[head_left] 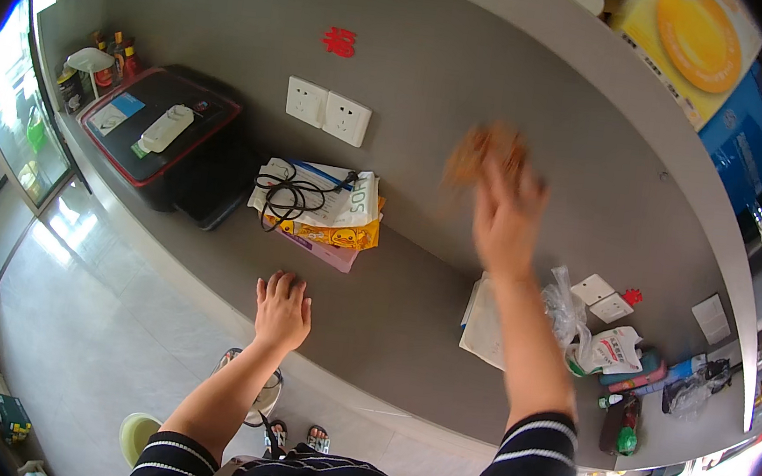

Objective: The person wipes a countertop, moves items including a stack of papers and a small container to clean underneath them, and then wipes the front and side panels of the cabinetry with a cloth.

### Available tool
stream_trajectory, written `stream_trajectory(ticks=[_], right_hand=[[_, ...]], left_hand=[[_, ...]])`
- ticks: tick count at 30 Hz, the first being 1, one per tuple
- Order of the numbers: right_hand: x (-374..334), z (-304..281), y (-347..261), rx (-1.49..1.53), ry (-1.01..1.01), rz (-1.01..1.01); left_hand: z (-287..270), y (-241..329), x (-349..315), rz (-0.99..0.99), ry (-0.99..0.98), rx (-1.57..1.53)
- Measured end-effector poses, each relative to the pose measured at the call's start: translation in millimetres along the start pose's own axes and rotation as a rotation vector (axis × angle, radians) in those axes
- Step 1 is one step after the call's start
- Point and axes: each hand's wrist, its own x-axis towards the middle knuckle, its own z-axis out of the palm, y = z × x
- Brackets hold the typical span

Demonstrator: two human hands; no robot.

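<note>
My left hand (283,310) rests flat, palm down, on the grey counter (392,305) near its front edge, fingers together and holding nothing. My right hand (501,212) is raised against the grey wall and grips a blurred orange-brown thing (477,151), perhaps a cloth, too smeared to tell. Both sleeves are dark with white stripes.
A stack of papers and packets with a black cable (319,203) lies ahead of my left hand, under two white wall sockets (328,112). A black and red case (163,133) sits far left. White paper (484,325), plastic bags (604,343) and bottles (623,425) crowd the right.
</note>
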Motion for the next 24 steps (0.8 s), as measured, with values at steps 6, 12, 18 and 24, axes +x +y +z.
stream_trajectory(ticks=[6, 12, 18, 24], right_hand=[[56, 73, 34, -0.595, 0.178, -0.05], [-157, 153, -7, -0.401, -0.468, -0.227], [-98, 137, 16, -0.439, -0.374, -0.383], [-47, 107, 7, -0.418, -0.23, -0.221]], left_hand=[[1, 13, 0, 0.014, -0.001, -0.053], [-3, 9, 0, -0.003, 0.015, -0.079], [-2, 4, 3, 0.007, 0.025, -0.065], [-2, 7, -1, -0.006, 0.033, -0.062]])
